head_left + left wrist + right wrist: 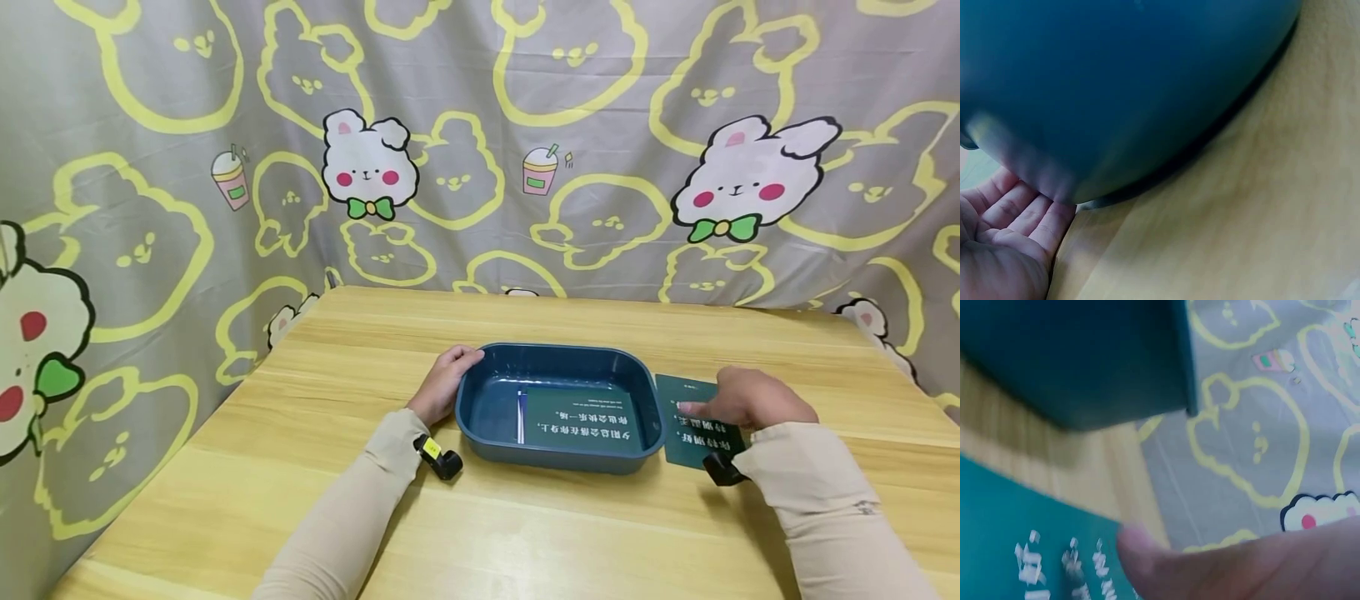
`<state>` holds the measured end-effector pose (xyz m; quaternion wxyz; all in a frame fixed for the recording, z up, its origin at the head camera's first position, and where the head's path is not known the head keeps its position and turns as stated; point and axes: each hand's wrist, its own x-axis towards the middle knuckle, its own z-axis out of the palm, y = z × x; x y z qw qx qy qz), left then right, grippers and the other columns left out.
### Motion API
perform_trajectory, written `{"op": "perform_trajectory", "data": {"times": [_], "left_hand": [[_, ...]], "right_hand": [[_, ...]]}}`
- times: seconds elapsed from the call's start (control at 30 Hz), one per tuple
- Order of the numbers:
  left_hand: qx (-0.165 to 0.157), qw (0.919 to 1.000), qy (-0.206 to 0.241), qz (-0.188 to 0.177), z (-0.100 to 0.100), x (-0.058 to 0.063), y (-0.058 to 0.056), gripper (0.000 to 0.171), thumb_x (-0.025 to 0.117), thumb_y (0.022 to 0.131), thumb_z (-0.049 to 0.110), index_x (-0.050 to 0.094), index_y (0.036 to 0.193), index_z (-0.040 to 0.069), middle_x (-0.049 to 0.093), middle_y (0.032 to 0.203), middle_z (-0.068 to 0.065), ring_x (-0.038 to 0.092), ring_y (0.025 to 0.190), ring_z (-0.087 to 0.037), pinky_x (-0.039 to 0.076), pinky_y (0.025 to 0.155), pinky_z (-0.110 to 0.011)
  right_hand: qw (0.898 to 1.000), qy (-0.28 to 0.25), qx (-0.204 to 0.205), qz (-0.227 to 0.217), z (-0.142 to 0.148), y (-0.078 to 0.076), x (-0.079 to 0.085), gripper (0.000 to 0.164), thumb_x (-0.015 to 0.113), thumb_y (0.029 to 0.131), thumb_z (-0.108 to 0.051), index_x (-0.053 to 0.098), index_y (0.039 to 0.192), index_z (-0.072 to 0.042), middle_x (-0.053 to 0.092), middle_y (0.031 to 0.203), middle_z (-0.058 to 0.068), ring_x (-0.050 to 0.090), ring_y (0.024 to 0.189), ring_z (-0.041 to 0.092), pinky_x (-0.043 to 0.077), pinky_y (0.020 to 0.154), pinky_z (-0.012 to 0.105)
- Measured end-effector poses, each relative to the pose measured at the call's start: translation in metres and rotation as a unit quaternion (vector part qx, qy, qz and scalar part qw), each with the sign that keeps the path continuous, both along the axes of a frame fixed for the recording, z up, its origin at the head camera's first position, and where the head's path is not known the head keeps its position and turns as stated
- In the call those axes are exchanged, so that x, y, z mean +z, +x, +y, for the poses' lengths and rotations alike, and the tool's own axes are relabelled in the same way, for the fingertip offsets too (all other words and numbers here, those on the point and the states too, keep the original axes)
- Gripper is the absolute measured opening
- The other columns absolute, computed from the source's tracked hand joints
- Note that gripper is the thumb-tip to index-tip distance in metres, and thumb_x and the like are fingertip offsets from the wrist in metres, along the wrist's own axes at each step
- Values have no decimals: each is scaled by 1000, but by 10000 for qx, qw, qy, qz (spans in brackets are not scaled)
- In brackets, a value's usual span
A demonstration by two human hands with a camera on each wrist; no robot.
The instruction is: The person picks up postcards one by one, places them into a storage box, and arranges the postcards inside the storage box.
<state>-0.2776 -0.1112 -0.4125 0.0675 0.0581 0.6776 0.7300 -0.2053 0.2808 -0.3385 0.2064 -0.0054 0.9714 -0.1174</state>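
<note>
A dark teal rectangular tray (555, 461) sits on the table. My left hand (442, 387) rests at its left end, and in the left wrist view the fairly straight fingers (1032, 215) touch the outer wall. Inside the tray lies a dark green card (581, 404) with white writing, a blue-and-white strip showing along its left edge. Just right of the tray, my right hand (765, 402) pinches another green card (684, 450) with white lettering at its right side, thumb on top. The fingers beneath that card are hidden.
The wooden table (555, 533) reaches back to a grey curtain (465, 100) printed with yellow outlines and white rabbits. The curtain also runs along the left side. A small black wrist camera (442, 460) hangs below the left wrist, close to the tray.
</note>
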Motion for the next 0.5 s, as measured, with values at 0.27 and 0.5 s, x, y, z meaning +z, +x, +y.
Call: {"op": "perform_trajectory", "data": {"times": [0.27, 0.5], "left_hand": [[-33, 10000, 59, 70, 2, 0, 0, 14, 58, 97, 17, 57, 92, 4, 57, 92, -5, 55, 84, -13, 47, 71, -23], [-62, 9999, 53, 68, 2, 0, 0, 12, 57, 97, 16, 57, 91, 5, 56, 93, -4, 55, 85, -14, 47, 72, -22]], "right_hand": [[9989, 120, -331, -308, 4, 2, -11, 86, 66, 75, -71, 60, 99, 12, 54, 85, 15, 53, 78, 30, 46, 69, 43], [9949, -735, -611, -335, 15, -2, -17, 83, 78, 75, -54, 52, 104, 19, 55, 86, 18, 55, 79, 31, 48, 72, 42]]}}
